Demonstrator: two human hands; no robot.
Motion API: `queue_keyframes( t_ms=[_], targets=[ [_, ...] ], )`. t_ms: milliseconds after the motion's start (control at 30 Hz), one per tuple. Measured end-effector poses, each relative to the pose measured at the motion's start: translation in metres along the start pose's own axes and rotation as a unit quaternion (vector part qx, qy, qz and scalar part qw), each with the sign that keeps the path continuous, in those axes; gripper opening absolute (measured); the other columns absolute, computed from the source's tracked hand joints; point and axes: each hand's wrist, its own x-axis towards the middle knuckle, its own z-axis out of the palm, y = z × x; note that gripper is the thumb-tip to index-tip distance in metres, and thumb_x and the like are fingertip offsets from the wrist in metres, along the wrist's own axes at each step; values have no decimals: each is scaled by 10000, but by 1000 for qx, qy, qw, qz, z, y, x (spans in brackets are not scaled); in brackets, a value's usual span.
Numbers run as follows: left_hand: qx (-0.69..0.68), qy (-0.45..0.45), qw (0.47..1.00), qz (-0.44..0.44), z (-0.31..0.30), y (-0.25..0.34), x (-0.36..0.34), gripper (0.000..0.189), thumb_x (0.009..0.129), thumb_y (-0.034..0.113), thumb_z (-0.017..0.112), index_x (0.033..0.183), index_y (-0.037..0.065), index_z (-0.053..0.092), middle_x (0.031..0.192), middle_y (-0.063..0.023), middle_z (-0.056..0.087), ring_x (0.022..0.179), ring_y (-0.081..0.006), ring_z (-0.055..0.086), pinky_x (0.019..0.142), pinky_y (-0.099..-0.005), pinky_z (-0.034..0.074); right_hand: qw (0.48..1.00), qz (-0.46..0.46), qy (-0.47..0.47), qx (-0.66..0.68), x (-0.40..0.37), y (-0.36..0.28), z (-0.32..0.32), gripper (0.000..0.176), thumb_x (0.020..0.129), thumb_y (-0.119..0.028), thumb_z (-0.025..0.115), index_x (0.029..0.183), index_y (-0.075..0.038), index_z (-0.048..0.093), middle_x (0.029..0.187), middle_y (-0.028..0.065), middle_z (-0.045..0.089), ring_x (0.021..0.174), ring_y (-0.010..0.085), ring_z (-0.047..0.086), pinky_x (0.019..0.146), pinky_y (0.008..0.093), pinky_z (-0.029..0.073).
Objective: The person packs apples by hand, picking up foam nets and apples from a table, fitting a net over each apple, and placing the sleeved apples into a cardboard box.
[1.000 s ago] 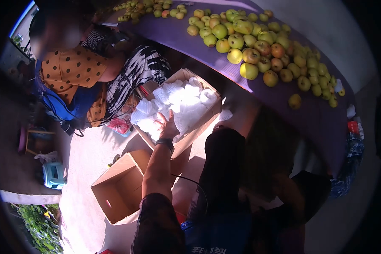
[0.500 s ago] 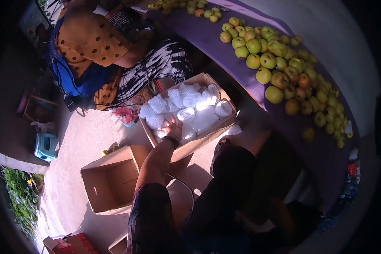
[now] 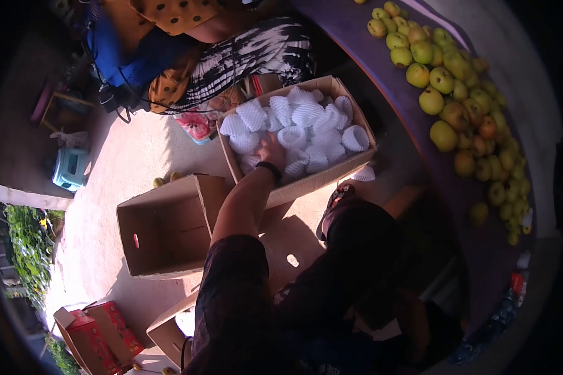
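- Foam nets (image 3: 306, 115): prob. light, soft, springy; pinch one by its rim.
- L hand (image 3: 272, 150) on nets under it, in box (image 3: 313, 184); fingers spread or curled, can't tell.
- R hand unseen.

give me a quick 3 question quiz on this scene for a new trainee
1. True or false: the left hand reaches into the cardboard box.
2. What lies on the purple table? A) apples B) bottles C) shoes
3. Fill in: the foam nets in that box are ___ in colour.
Key: 1 true; 2 A; 3 white.
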Motion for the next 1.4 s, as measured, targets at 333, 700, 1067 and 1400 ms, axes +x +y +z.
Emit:
queue_keyframes(
  t_ms=[333, 700, 1067, 1400],
  targets=[
    [-70, 50, 996, 20, -16, -8, -2, 324, 877, 167, 559, 1177, 54, 610, 1224, -148, 463, 1098, -356, 543, 755, -495, 563, 998, -7, -50, 37, -2, 6, 13, 359, 779, -88, 649, 1128, -16, 607, 1056, 181, 645, 978, 328, 630, 858, 368, 497],
    [-114, 182, 975, 56, -63, -31, -63, 171, 811, 69, 566, 965, 75, 640, 1121, -164, 488, 1005, -353, 549, 823, -391, 510, 998, -44, 32, -8, -28, 13, 10, 391, 760, -102, 666, 1132, -11, 588, 1115, 195, 611, 1038, 379, 583, 891, 410, 475],
    [-122, 215, 964, 97, -104, -48, -90, 242, 786, 28, 582, 1016, 102, 584, 1104, -200, 472, 945, -395, 585, 771, -450, 526, 992, -83, 87, -42, -59, 25, 16, 426, 776, -128, 673, 1179, -33, 572, 1102, 190, 613, 1019, 360, 599, 892, 406, 473],
    [-115, 243, 955, 124, -145, -43, -116, 241, 807, 80, 577, 1046, 105, 603, 1095, -190, 494, 930, -372, 600, 768, -439, 528, 999, -4, 44, -9, -75, 7, -26, 448, 797, -196, 654, 1200, -30, 547, 1192, 199, 571, 1117, 361, 545, 946, 416, 442]
  ],
)
